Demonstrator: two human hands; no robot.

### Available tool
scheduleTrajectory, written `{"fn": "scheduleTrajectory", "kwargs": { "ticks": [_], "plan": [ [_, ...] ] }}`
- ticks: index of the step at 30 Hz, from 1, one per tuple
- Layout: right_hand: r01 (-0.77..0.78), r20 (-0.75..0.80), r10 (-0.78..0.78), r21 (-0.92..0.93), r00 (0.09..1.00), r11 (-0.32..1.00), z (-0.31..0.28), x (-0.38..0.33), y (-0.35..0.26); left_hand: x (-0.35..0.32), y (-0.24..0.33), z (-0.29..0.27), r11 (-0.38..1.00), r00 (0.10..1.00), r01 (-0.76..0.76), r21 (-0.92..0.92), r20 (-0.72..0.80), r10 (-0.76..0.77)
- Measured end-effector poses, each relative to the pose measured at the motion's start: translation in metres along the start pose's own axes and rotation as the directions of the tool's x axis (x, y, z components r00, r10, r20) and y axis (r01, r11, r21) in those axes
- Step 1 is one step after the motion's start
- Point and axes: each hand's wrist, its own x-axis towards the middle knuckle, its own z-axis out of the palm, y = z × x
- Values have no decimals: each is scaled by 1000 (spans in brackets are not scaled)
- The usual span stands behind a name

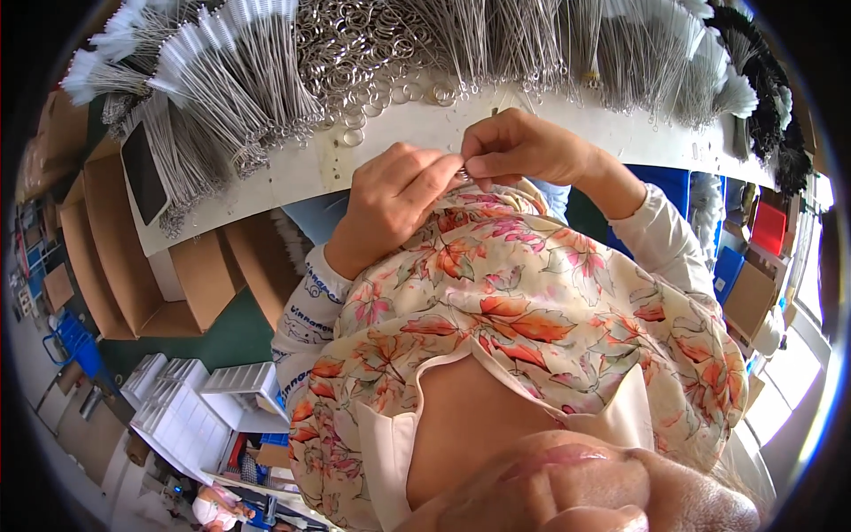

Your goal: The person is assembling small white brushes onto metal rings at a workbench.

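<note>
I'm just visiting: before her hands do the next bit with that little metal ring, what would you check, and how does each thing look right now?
1. Both hands meet on the work: left hand, right hand: ok.
2. Small metal ring pinched between fingertips: ok.
3. Ring open or closed: cannot tell.
4. Loose rings piled on the white table within reach: ok.
5. Wire brushes heaped alongside: ok.

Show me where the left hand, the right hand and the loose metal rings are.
left hand [390,199], head view, back of hand
right hand [523,146], head view, back of hand
loose metal rings [355,53], head view, middle of pile
</note>
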Motion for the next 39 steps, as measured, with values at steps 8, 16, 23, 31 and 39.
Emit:
{"fn": "scheduleTrajectory", "kwargs": {
  "ticks": [8, 16, 23, 31, 39],
  "plan": [
    [-393, -327, -330, -906, 886, -158, -24, -19, 31, 24, -68, 8, 837, 950, 122, 533, 182, -254],
    [170, -477, -504, -582, 720, 795, -16, 0, 14, 18, -77, 9, 843, 969, 92, 529, 148, -199],
    [392, -461, -615, -492, 640, 777, 10, 27, -30, 31, -39, -10, 409, 710, 484, -774, 75, -700],
    [626, -316, -836, -556, 449, 547, 38, 41, -32, 30, -14, -11, 177, 724, 213, -961, 34, -689],
    [630, -216, -901, -653, 376, 420, 37, 35, -39, 33, -11, -35, 856, 889, 236, -460, -253, -381]
  ]
}}
